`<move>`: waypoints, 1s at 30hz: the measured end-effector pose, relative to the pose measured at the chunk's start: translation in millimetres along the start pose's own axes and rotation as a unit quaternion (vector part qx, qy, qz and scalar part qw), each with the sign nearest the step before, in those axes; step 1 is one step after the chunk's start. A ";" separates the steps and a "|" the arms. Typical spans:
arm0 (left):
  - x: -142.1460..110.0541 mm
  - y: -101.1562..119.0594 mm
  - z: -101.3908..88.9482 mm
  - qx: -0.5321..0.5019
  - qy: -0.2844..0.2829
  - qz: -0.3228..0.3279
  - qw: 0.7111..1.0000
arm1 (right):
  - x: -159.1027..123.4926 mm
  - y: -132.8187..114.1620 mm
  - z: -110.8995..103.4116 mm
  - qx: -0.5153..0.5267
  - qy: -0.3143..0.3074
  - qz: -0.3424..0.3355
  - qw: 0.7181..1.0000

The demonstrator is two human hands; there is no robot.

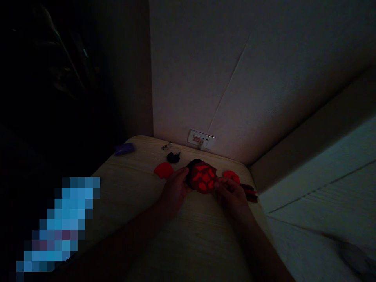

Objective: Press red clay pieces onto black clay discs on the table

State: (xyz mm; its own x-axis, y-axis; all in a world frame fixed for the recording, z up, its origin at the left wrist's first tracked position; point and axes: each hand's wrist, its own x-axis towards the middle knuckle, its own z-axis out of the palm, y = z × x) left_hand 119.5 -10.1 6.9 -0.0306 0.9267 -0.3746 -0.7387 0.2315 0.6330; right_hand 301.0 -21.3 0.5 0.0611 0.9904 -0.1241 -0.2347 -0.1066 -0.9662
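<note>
Gripping the red-patterned round piece (203, 178) above the bench (182, 235) near its wall-side edge, your left hand (175, 190) and right hand (232, 194) pinch opposite sides; bare bench lies toward you.

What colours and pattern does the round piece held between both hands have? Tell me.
Dark red with bright red patches, best seen in the head view.

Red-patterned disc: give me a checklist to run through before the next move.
1. Left hand at the left side of the red-patterned disc: ok.
2. Right hand fingers at its right edge: ok.
3. Black disc fully hidden behind it: not ok, shows at upper left.
4. The two discs fastened together: cannot tell.
5. Purple packet well inside the table edge: not ok, at the edge.
6. Lighting: not ok, dim.
</note>
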 end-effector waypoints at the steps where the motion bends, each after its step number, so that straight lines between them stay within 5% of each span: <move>1: -0.3 0.0 0.0 0.003 0.001 -0.002 1.000 | -0.2 -0.9 -0.2 0.006 -0.002 0.003 1.000; 30: -3.0 -4.2 -5.2 0.077 -0.157 0.021 0.984 | 3.8 4.8 -3.0 -0.009 -0.020 0.004 1.000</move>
State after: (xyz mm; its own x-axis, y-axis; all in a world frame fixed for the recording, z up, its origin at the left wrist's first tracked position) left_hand 119.2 -15.4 1.8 0.1683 0.9766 -0.1339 -0.6303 0.2110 0.7472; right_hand 303.1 -18.3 -5.4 0.0211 0.9923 -0.1223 -0.2181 -0.1149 -0.9691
